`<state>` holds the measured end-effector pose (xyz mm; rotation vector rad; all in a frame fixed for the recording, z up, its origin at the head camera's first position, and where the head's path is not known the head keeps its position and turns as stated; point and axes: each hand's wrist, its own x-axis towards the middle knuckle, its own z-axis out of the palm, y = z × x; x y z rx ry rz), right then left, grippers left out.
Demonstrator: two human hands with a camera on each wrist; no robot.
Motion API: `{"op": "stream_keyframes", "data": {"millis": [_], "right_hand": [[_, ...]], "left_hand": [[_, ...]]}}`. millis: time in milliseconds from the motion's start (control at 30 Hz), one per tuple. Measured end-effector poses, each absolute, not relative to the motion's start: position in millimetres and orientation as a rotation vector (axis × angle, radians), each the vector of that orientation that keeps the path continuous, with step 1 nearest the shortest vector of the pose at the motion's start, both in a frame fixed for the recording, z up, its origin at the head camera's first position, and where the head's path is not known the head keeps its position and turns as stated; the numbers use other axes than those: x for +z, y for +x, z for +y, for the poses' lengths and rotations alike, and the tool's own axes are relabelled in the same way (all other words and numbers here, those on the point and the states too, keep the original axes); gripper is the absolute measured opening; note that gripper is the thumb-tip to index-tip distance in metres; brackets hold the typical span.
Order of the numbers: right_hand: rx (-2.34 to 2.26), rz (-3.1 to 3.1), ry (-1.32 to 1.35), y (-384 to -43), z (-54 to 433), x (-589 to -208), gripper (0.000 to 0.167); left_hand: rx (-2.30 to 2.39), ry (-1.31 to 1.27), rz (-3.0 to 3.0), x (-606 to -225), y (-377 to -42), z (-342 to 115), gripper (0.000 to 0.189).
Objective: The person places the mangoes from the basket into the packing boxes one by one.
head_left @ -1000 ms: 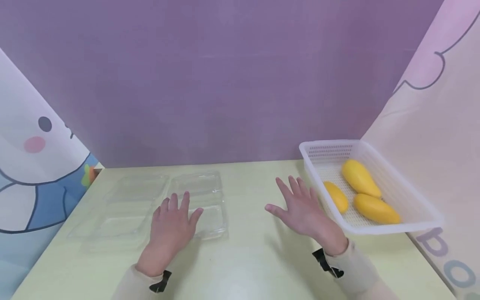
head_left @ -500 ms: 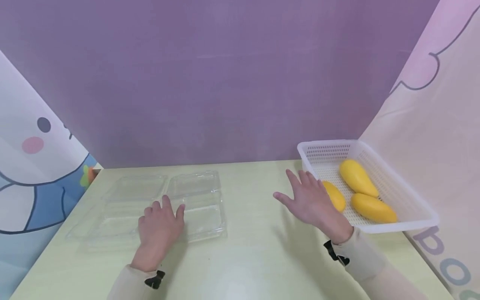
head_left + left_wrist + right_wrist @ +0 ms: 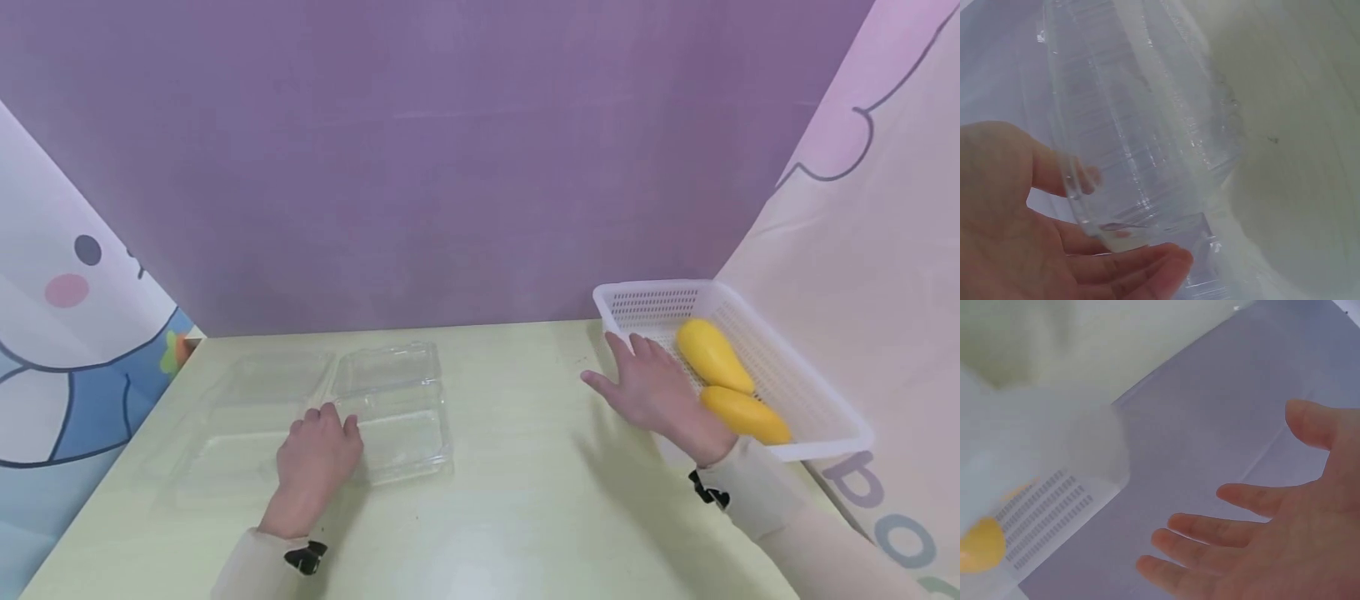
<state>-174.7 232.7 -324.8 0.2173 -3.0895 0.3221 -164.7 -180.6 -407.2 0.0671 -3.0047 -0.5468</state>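
Plain purple backdrop (image 3: 480,167) along the far side; to the left, a cartoon panel (image 3: 67,333) in white and blue; to the right, a pale pink panel (image 3: 862,267) with a dark cloud outline high up and printed letters (image 3: 905,540) low down. Below, a pale table (image 3: 495,525), bright with reflected light near the front.

Toward the left of the table, a left clear container (image 3: 270,375) and a right clear container (image 3: 405,433), side by side, lying opened out, the left one fainter against the surface. At the left edge of the right clear container, the left hand (image 3: 317,458), fingers bent; in the left wrist view, thumb visible through clear plastic, some fingertips in front of it. Cannot tell whether grasping the rim or only touching.

At the right end, a white perforated basket (image 3: 780,383), with an upper yellow fruit (image 3: 712,357) and a lower yellow fruit (image 3: 745,415) inside, close together. Over the left side of the basket, hiding part of it, the right hand (image 3: 652,387), fingers extended and spread, released; in the right wrist view, well apart from the fruit. On both arms, pale sleeves (image 3: 780,508) with black straps (image 3: 305,557) at the wrists.
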Motion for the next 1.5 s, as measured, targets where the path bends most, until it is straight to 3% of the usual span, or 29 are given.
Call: {"op": "stream_keyframes", "data": {"millis": [400, 533, 800, 1500], "right_hand": [[0.268, -3.112, 0.159, -181, 261, -323, 0.082], [0.258, -3.148, 0.134, -182, 269, -322, 0.085], [0.343, -3.175, 0.073, -190, 287, -323, 0.088], [0.546, -3.280, 0.166, -208, 323, -333, 0.083]], "left_hand": [[-0.758, 0.117, -3.063, -411, -169, -189, 0.026], [-0.791, 0.126, -3.049, -412, -171, -190, 0.030], [-0.901, 0.154, -3.017, -411, -177, -190, 0.059], [-1.262, 0.180, -2.923, -419, -187, -183, 0.050]]}}
